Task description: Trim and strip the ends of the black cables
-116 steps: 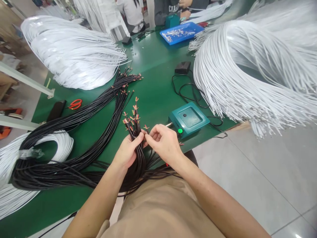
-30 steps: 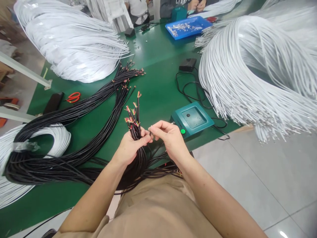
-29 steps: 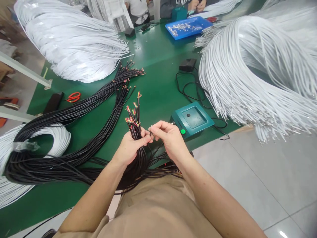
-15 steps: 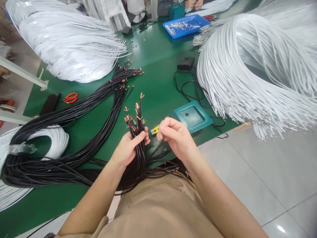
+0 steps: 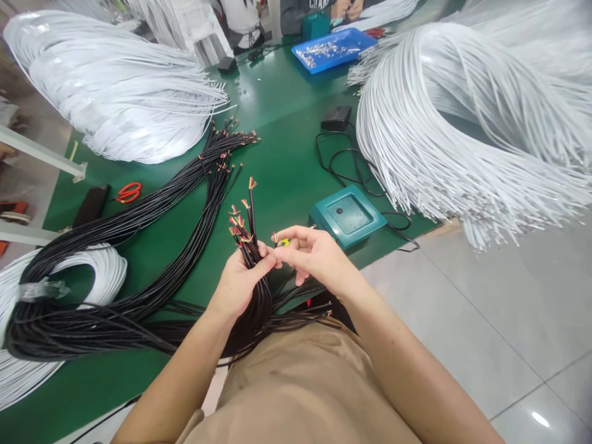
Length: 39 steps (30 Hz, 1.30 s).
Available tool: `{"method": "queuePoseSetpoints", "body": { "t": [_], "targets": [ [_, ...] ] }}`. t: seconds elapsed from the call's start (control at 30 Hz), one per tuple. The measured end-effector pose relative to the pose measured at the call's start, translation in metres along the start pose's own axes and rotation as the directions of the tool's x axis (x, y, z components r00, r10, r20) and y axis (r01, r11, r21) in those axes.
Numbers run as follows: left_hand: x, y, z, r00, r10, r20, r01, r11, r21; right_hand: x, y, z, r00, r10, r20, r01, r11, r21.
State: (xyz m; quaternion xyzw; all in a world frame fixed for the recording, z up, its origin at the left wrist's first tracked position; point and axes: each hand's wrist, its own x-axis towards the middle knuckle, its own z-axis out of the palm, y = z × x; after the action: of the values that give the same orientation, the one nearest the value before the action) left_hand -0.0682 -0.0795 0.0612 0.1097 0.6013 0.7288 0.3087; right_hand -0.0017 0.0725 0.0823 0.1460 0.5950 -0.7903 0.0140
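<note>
A bundle of black cables with red and yellow wire ends is wrapped in my left hand, its tips pointing up. Beside it, the thumb and fingers of my right hand pinch a single black cable end, close against my left fingertips. A small yellow part shows just behind my right fingers. The teal device with a recessed top sits right behind my right hand. More black cables curve across the table to the left.
White cable piles stand at back left and right on the green table. Also there are red scissors, a blue tray of small parts, a black box with a cord, and a person's hands across the table.
My right hand has moved left to meet my left hand, and a cable end now shows between its fingers. The view has shifted slightly, so table objects appear further left.
</note>
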Motion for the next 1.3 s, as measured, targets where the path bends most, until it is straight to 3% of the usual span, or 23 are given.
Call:
{"method": "queuePoseSetpoints", "body": {
  "t": [0.2, 0.4, 0.57, 0.7, 0.77, 0.83, 0.9, 0.93, 0.97, 1.0, 1.03, 1.1, 1.13, 1.23, 1.3],
  "targets": [
    [-0.002, -0.001, 0.001, 0.997, 0.014, 0.074, -0.014, 1.0, 0.008, 0.002, 0.014, 0.009, 0.99, -0.122, -0.068, 0.134, 0.965, 0.227],
    [-0.002, -0.002, 0.001, 0.991, 0.009, 0.136, -0.005, 0.999, -0.032, 0.002, 0.019, 0.021, 0.975, -0.13, -0.18, 0.189, 0.911, 0.367],
    [-0.003, -0.002, 0.001, 0.988, -0.046, 0.144, 0.053, 0.997, -0.051, 0.003, 0.02, 0.024, 0.98, -0.127, -0.152, 0.174, 0.917, 0.359],
    [-0.003, 0.0, -0.002, 0.991, -0.125, 0.049, 0.129, 0.988, -0.08, -0.005, 0.013, 0.015, 0.973, -0.153, -0.171, 0.2, 0.932, 0.303],
    [-0.002, 0.001, -0.002, 0.986, -0.168, 0.02, 0.17, 0.978, -0.12, -0.016, 0.005, 0.003, 0.986, -0.148, -0.074, 0.161, 0.955, 0.247],
    [-0.002, 0.001, -0.002, 0.979, -0.204, 0.003, 0.202, 0.967, -0.155, -0.028, -0.006, -0.013, 0.982, -0.074, 0.176, 0.049, 0.989, 0.141],
    [-0.001, 0.001, -0.001, 0.974, -0.226, -0.015, 0.221, 0.962, -0.163, -0.038, -0.017, -0.028, 0.884, 0.062, 0.463, -0.064, 0.998, -0.012],
    [-0.001, 0.0, -0.001, 0.974, -0.228, -0.018, 0.222, 0.962, -0.161, -0.042, -0.022, -0.034, 0.831, 0.119, 0.543, -0.086, 0.993, -0.086],
    [-0.001, 0.0, -0.001, 0.975, -0.222, -0.015, 0.217, 0.964, -0.153, -0.043, -0.026, -0.036, 0.808, 0.159, 0.567, -0.087, 0.985, -0.152],
    [-0.002, -0.001, 0.0, 0.978, -0.211, -0.01, 0.207, 0.968, -0.14, -0.043, -0.03, -0.037, 0.828, 0.175, 0.533, -0.074, 0.976, -0.204],
    [-0.002, -0.001, 0.0, 0.98, -0.198, -0.005, 0.196, 0.973, -0.124, -0.042, -0.032, -0.034, 0.882, 0.157, 0.445, -0.05, 0.969, -0.242],
    [-0.003, -0.002, 0.0, 0.985, -0.175, 0.006, 0.175, 0.98, -0.094, -0.035, -0.031, -0.022, 0.983, 0.03, 0.182, 0.019, 0.965, -0.261],
    [-0.004, -0.002, 0.001, 0.986, -0.166, 0.012, 0.166, 0.982, -0.085, -0.03, -0.029, -0.015, 0.997, -0.055, 0.054, 0.067, 0.966, -0.249],
    [-0.006, -0.001, 0.002, 0.988, -0.151, 0.031, 0.153, 0.984, -0.086, -0.018, -0.016, 0.006, 0.952, -0.229, -0.201, 0.179, 0.954, -0.239],
    [-0.006, 0.0, 0.004, 0.989, -0.143, 0.036, 0.145, 0.985, -0.089, -0.012, -0.009, 0.013, 0.927, -0.261, -0.269, 0.198, 0.95, -0.24]
  ]
}}
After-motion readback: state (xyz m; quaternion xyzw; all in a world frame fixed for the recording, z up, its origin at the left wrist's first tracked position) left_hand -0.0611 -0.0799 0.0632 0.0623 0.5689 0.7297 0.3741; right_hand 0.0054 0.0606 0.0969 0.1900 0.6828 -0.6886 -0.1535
